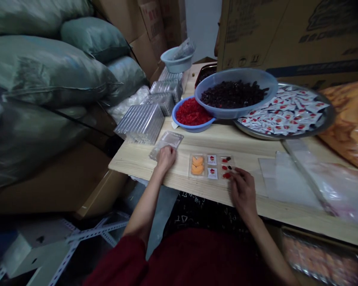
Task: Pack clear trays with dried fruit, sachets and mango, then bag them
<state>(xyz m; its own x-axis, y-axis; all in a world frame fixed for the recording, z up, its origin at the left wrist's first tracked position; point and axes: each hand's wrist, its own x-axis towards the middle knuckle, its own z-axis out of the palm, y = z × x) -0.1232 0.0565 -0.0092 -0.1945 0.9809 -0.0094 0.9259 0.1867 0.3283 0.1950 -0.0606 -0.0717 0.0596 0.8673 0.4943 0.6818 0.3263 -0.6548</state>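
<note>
My left hand (166,157) is curled closed over the near edge of a clear plastic tray (170,139); its fingertips are hidden. Just right of it lies a filled clear compartment tray (189,171). Inside are orange round pieces (197,165) at the left, two small printed white sachets (212,173) in the middle, and red pieces (226,175) with dark pieces (229,159) at the right. My right hand (243,188) has its fingers pinched together at that right-hand section. Whatever they hold is too small to make out.
Stacked clear trays (143,123) stand at the left. Behind are a blue bowl of red pieces (193,112), a larger bowl of dark pieces (235,95) and a metal pan (328,115) of sachets. Plastic sheets (295,178) lie at the right; stuffed sacks (53,71) fill the far left.
</note>
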